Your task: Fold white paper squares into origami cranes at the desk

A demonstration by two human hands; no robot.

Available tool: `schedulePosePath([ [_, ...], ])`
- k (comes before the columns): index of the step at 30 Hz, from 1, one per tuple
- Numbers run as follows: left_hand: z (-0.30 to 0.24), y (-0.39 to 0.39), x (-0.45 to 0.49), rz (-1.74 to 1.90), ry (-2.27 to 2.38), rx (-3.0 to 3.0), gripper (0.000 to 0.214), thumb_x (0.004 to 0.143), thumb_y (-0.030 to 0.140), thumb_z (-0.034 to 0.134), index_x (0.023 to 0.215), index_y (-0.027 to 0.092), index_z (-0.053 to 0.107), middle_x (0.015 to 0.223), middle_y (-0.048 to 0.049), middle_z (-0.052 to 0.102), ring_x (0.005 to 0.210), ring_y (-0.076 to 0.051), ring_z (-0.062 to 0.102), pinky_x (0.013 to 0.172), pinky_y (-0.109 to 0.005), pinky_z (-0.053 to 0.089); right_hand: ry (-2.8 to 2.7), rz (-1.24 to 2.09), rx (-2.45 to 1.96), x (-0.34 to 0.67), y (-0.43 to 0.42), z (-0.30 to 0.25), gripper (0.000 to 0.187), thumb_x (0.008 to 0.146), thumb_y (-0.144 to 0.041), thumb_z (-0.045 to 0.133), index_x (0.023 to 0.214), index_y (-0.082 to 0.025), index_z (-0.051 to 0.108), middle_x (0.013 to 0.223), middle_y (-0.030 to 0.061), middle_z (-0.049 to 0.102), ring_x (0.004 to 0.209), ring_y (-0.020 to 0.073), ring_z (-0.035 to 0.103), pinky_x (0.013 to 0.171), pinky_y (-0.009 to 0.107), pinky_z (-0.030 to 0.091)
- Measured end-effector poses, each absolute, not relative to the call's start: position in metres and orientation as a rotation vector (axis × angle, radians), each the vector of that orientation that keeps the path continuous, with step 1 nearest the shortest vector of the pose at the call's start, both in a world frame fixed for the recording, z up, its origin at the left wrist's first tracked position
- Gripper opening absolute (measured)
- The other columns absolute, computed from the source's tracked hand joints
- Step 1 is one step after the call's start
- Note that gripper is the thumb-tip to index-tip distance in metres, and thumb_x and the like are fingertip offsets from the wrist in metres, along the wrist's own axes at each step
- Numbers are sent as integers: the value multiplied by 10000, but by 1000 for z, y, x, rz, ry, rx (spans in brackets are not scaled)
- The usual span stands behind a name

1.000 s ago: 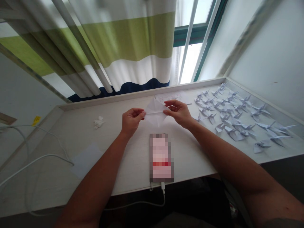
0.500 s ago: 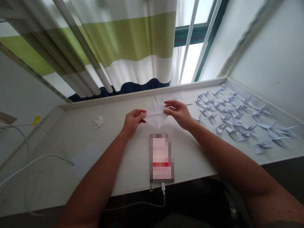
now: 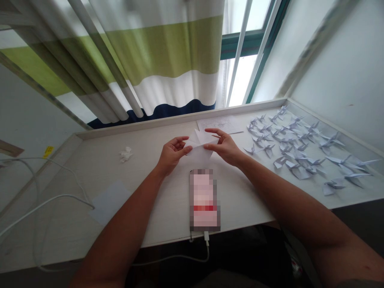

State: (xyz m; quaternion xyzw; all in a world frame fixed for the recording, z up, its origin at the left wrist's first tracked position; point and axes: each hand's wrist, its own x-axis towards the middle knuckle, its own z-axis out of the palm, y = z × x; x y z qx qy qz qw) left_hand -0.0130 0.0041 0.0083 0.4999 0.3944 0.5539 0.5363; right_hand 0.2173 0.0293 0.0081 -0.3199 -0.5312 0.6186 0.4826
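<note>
A small creased sheet of white paper (image 3: 198, 151) is held between my two hands above the table. My left hand (image 3: 173, 153) pinches its left side, with the thumb on the near face. On the right side, my right hand (image 3: 223, 147) grips the sheet with thumb and fingers, the index finger stretched along the top. The paper is partly folded, with a pointed flap standing up at its far edge. Below it lies a phone (image 3: 204, 200), its screen blurred out, with a charging cable (image 3: 206, 237) plugged into its near end.
Many folded paper cranes (image 3: 297, 138) spread over the table's right side. A printed sheet (image 3: 223, 124) lies at the back. To the left are a crumpled white scrap (image 3: 126, 154), a blank paper square (image 3: 111, 202) and white cables (image 3: 72, 196). A raised rim (image 3: 150, 125) borders the table.
My hands have come closer together. The paper, flatter and more spread before, now bends along its creases with a flap raised. The phone and cranes have stayed put.
</note>
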Motion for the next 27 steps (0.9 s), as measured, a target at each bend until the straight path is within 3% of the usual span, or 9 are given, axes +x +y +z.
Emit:
schedulePosePath([
  [5, 7, 2, -9, 1308, 938, 1276, 573, 629, 349, 1023, 1107, 181, 756, 899, -29, 784, 832, -174, 737, 746, -292, 598, -1324, 1456, -814, 215, 26, 11, 736, 618, -321, 1010, 1276, -238, 689, 1039, 50, 804, 869, 225, 749, 738, 345, 629],
  [8, 6, -1, -6, 1359, 977, 1359, 474, 677, 349, 986, 1057, 174, 763, 907, -41, 796, 834, -178, 742, 773, -306, 607, -1298, 1380, -823, 212, 26, 9, 632, 610, -326, 1007, 1164, -224, 721, 993, 38, 805, 835, 209, 738, 708, 327, 613],
  [12, 9, -6, -3, 1424, 1096, 1515, 282, 739, 305, 912, 939, 164, 771, 822, -23, 768, 698, -138, 679, 638, -258, 564, -1314, 1293, -825, 209, 26, 8, 425, 642, -352, 979, 959, -191, 746, 875, 27, 785, 732, 181, 706, 638, 309, 589],
  [16, 11, -7, -2, 1380, 1086, 1536, 281, 757, 324, 883, 952, 165, 759, 829, -26, 757, 681, -140, 658, 532, -228, 521, -1368, 1289, -850, 210, 24, 9, 366, 680, -402, 954, 882, -175, 750, 766, 21, 744, 634, 166, 656, 550, 297, 544],
  [23, 4, -5, -3, 1311, 1115, 1627, 264, 822, 385, 851, 926, 173, 734, 794, -13, 735, 629, -143, 653, 557, -263, 569, -1486, 1240, -814, 209, 23, 6, 276, 751, -412, 895, 871, -201, 765, 865, 28, 769, 807, 194, 692, 774, 371, 585],
  [27, 1, -5, -9, 1503, 1068, 2002, 135, 927, 328, 756, 920, 206, 700, 958, -55, 793, 859, -199, 746, 732, -314, 611, -1526, 1063, -808, 211, 26, 5, 214, 751, -313, 844, 943, -231, 795, 1056, 51, 781, 1060, 245, 704, 990, 453, 567],
])
